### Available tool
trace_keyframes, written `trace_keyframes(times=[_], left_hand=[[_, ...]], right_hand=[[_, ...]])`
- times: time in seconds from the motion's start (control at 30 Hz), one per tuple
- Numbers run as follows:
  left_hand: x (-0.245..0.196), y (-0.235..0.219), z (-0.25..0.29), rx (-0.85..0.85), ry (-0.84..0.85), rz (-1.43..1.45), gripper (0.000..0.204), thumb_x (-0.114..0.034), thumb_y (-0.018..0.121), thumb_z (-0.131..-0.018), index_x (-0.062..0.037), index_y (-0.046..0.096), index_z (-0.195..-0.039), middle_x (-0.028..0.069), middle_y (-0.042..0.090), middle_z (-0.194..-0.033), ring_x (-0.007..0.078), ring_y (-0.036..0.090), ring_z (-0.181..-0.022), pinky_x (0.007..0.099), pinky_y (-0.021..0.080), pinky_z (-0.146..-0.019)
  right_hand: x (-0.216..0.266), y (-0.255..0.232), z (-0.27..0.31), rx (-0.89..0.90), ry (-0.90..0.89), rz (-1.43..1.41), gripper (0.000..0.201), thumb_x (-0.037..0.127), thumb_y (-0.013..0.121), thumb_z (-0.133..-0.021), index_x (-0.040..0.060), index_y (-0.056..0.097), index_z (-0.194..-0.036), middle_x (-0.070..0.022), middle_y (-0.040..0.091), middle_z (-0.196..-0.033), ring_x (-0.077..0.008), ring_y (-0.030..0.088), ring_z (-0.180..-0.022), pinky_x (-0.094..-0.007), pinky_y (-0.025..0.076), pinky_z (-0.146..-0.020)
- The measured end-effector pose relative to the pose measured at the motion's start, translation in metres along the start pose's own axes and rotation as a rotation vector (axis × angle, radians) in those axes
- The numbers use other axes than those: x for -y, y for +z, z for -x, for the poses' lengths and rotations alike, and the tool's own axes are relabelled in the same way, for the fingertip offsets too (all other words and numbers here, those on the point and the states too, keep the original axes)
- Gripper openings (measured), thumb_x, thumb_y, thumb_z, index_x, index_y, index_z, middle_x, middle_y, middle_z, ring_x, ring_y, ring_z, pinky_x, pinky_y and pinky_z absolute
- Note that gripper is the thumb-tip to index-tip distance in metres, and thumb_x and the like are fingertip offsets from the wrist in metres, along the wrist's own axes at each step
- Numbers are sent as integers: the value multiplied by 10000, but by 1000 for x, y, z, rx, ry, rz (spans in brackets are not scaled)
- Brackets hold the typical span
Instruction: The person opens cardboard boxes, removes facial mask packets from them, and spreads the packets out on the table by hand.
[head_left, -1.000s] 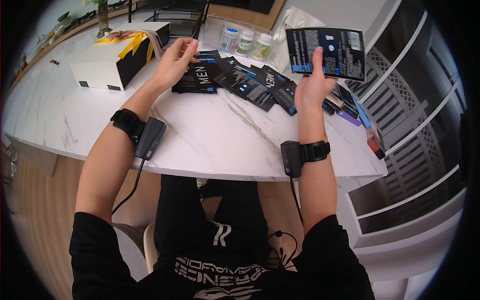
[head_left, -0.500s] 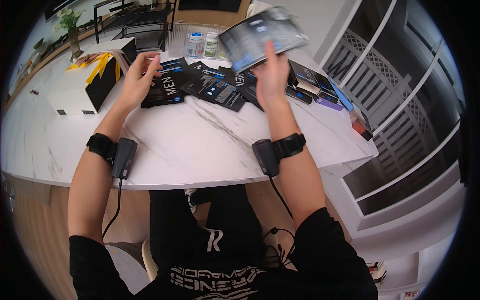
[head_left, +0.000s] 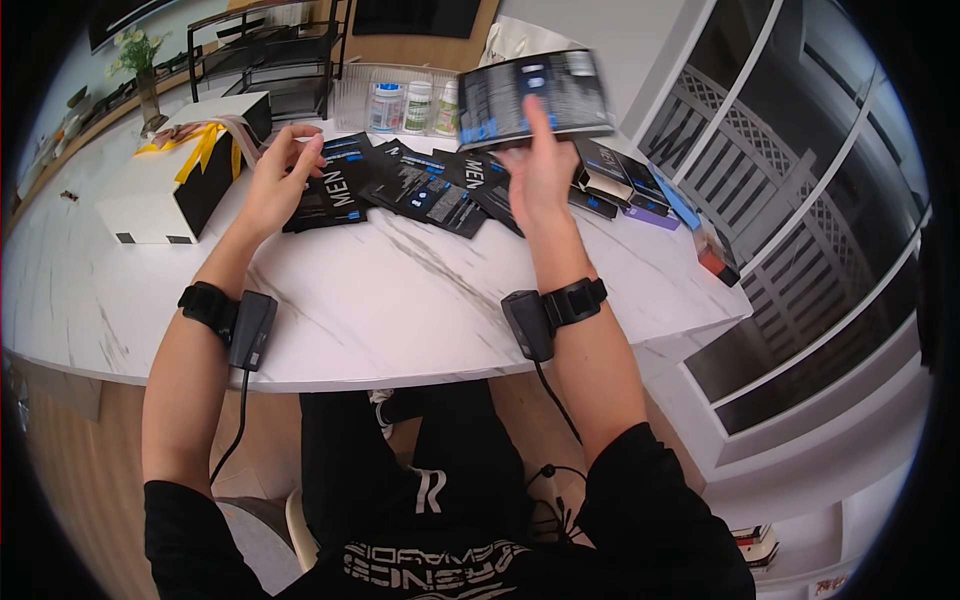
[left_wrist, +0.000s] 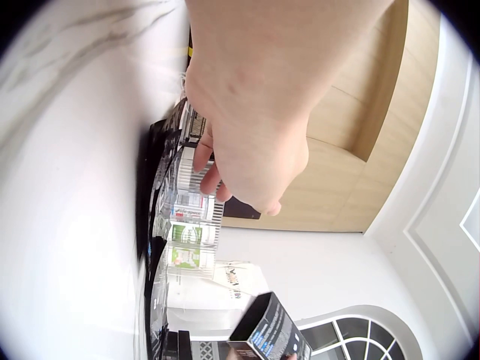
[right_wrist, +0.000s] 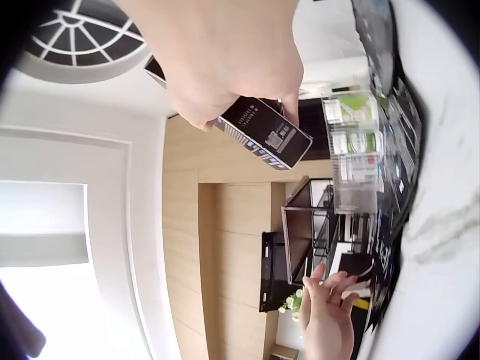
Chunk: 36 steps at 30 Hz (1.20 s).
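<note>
My right hand (head_left: pixel 545 178) grips a black printed box (head_left: pixel 535 98) above the table, thumb lying across its text-covered face. In the left wrist view one end of the box (left_wrist: pixel 259 319) gapes, dark inside; the right wrist view shows a closed end panel (right_wrist: pixel 266 124). My left hand (head_left: pixel 278 182) hovers at the left end of the black packets, fingers loosely bent and holding nothing. Flat black packets (head_left: pixel 425 190), some marked MEN, lie overlapping in a row between the hands.
Behind the packets stands a clear bin (head_left: pixel 350 98) with white bottles (head_left: pixel 418 105). A white box with yellow ribbon (head_left: pixel 160 195) is at left, a black rack (head_left: pixel 265 65) behind it. Several small boxes (head_left: pixel 640 185) lie at right beside the window. The table's front edge (head_left: pixel 400 385) runs before me.
The head view has swung right, shifting the scene leftward. The held box tilted midway and now sits more level, its right end higher than at first. My left hand stays by the packets.
</note>
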<state>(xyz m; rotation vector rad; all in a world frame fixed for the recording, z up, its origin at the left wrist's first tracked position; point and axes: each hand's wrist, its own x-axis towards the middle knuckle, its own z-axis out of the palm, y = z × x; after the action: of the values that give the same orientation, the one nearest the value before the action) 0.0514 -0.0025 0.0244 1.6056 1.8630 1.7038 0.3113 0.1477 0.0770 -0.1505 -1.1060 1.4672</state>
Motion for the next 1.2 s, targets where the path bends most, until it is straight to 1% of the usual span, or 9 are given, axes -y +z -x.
trace_keyframes(times=[0.1, 0.23, 0.33, 0.43, 0.73, 0.83, 0.9, 1.03, 1.2], left_hand=[[0, 0, 0, 14, -10, -18, 368, -375, 485, -1033, -81, 524, -1252, 27, 623, -938, 86, 578, -857, 240, 446, -720], [0, -2, 3, 24, -1, -22, 363, -371, 495, -1029, -86, 525, -1250, 25, 620, -938, 86, 576, -857, 235, 443, -718], [5, 3, -1, 78, 84, 27, 362, -371, 504, -1024, -88, 526, -1249, 24, 619, -946, 89, 578, -861, 240, 443, -717], [3, 2, 0, 106, 50, -37, 362, -367, 507, -1023, -88, 525, -1252, 28, 622, -968, 95, 581, -872, 242, 447, -725], [0, -1, 3, 119, 37, -85, 364, -351, 516, -1019, -81, 522, -1264, 56, 620, -1037, 117, 592, -899, 258, 459, -744], [-2, 0, 4, 127, 5, -83, 360, -348, 517, -1020, -80, 526, -1259, 56, 624, -1037, 118, 592, -901, 262, 458, -743], [-4, 1, 4, 135, -6, -105, 358, -347, 515, -1020, -79, 527, -1257, 49, 625, -1025, 117, 590, -898, 262, 456, -740], [-4, 0, 4, 133, -9, -102, 352, -342, 517, -1020, -79, 530, -1255, 41, 621, -997, 111, 586, -892, 257, 455, -737], [-5, 0, 5, 142, 21, -132, 347, -339, 518, -1021, -69, 544, -1238, 28, 614, -962, 95, 579, -872, 239, 453, -725]], right_hand=[[-9, 6, 4, 8, -72, -21, 392, 182, 707, -908, 36, 546, -1234, -47, 607, -1177, -189, 595, -1045, -420, 502, -877], [2, 1, -2, -29, -512, 180, 304, 157, 736, -884, 30, 624, -1136, -49, 654, -1092, -124, 637, -939, -284, 517, -797], [-8, 2, 5, 25, -188, 331, 341, 196, 762, -852, -5, 632, -1096, -49, 667, -1037, -110, 643, -874, -248, 527, -658], [-19, 14, 15, 46, -97, 347, 329, 183, 764, -852, -57, 645, -1044, -48, 676, -955, -95, 600, -858, -255, 481, -756], [5, 7, 1, -102, -664, 100, 296, 212, 732, -889, 3, 634, -1074, -47, 645, -1082, -115, 617, -946, -270, 527, -764], [1, 8, 7, -129, -508, 153, 310, 229, 745, -876, 11, 646, -1073, -55, 652, -1082, -124, 625, -939, -305, 537, -767], [-1, 10, 12, -13, -118, 322, 258, 157, 764, -857, -39, 674, -999, -50, 690, -924, -88, 607, -785, -248, 497, -716], [-16, 14, 14, 104, -170, 282, 283, 117, 760, -855, -58, 639, -1041, -78, 692, -978, -99, 631, -839, -249, 505, -768], [-3, 17, 8, -30, -534, 109, 287, 119, 733, -887, -49, 604, -1081, -68, 674, -1001, -94, 613, -848, -237, 489, -775]])
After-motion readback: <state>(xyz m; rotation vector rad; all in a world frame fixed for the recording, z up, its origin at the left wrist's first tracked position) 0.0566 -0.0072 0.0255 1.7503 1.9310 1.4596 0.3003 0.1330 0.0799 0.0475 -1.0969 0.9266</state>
